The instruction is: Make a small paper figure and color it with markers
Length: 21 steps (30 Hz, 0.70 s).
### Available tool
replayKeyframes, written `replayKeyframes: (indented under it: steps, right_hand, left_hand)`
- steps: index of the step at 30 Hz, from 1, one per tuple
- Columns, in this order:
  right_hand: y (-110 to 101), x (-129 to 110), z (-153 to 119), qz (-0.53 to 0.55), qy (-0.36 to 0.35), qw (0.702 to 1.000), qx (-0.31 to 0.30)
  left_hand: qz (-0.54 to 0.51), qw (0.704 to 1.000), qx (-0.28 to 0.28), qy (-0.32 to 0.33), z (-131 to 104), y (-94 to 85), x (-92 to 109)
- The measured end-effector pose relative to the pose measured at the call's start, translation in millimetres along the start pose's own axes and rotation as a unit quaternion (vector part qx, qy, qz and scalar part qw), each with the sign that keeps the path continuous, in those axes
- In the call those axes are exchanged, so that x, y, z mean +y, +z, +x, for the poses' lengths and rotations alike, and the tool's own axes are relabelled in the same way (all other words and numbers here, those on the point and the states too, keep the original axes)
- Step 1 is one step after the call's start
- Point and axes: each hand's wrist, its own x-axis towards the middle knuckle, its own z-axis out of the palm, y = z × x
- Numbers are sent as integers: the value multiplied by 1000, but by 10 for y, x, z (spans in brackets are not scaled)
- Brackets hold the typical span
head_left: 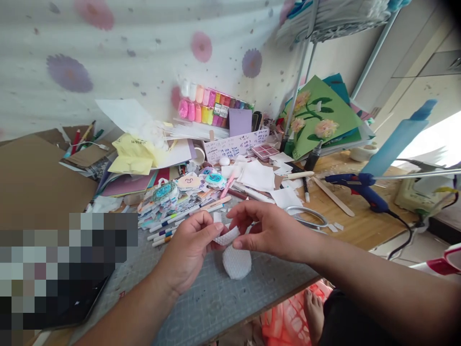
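My left hand (192,245) pinches the left end of a curved white textured piece (227,237) between thumb and fingers. At the other end of that piece, the thumb and bent fingers of my right hand (268,231) are closed on its edge. Just below lies a round white disc (236,263) with a bumpy, honeycomb-like surface, flat on the grey cutting mat (194,307). It cannot be made out whether the held piece touches the disc. A small white paper scrap (217,217) shows behind my left fingertips.
Several pens (187,218) and a heap of paper scraps (162,206) lie beyond my hands. To the right are silver scissors (311,218), a blue glue gun (360,187) and a wooden stick (333,197). A dark tablet-like device (84,300) sits at left.
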Motion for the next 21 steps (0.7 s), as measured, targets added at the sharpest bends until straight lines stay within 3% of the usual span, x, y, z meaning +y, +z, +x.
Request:
replayKeyframes:
  steps: [6,10,13,21]
  right_hand:
    - [79,23,25,53,8,998,19]
    - [-12,17,-21,76,16,996,47]
    - [-93,28,-72,99,28,993,65]
    - [-247,83,-199,95,60,988,107]
  left_hand:
    - [-57,997,22,54,4,-21,29]
    - [-47,997,-54,12,1,-69,74]
    - [-14,995,-102,0,2,-95,80]
    - [124,989,-73,15,37,-96,88]
